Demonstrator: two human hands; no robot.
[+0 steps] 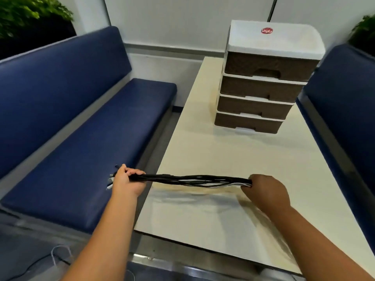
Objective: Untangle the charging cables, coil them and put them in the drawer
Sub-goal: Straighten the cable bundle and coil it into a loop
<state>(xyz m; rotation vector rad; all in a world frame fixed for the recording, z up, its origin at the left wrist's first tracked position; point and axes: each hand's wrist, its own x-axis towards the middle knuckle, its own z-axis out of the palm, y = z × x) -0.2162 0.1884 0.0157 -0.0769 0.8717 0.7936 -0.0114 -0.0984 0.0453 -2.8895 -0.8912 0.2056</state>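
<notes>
A bundle of black and white charging cables (190,180) is stretched level between my two hands, a little above the near part of the cream table (223,159). My left hand (126,182) grips one end past the table's left edge, with several plug ends sticking out to its left. My right hand (265,191) grips the other end over the table. A drawer unit (261,88) with a white top and several brown drawers stands at the table's far end; all its drawers look closed.
Blue padded benches (81,128) flank the table on the left and on the right (345,110). A thin wire (56,258) lies on the floor at lower left. Green plants (26,13) stand behind the benches.
</notes>
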